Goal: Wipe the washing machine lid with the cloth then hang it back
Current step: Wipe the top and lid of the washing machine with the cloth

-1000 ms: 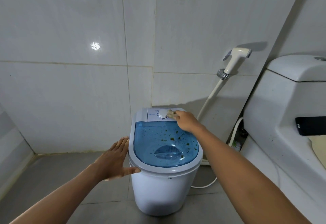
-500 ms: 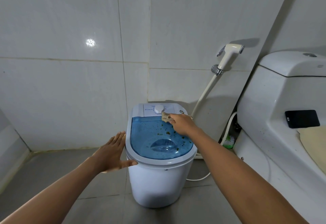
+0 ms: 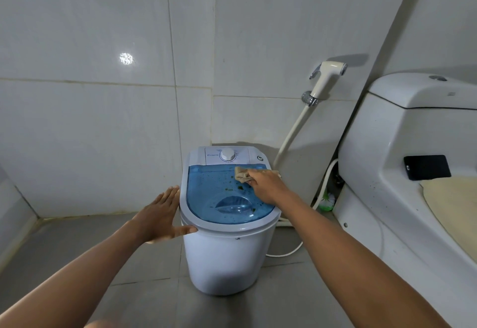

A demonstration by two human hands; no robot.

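A small white washing machine (image 3: 224,258) stands on the grey floor against the tiled wall. Its translucent blue lid (image 3: 211,193) is shut and speckled with dark green-brown spots. My right hand (image 3: 268,185) presses a bunched beige cloth (image 3: 241,174) onto the far right part of the lid, just below the white control dial (image 3: 227,154). My left hand (image 3: 160,214) lies flat with fingers spread against the machine's left rim, thumb on the front edge.
A white toilet (image 3: 402,172) fills the right side, with a black phone (image 3: 427,167) on its ledge. A bidet sprayer (image 3: 326,77) hangs on the wall with its hose running down behind the machine. A white cord lies on the floor by the machine's right.
My right hand has drawn the cloth from the control dial down onto the blue lid. My left hand stays on the machine's left rim. The view has shifted slightly.
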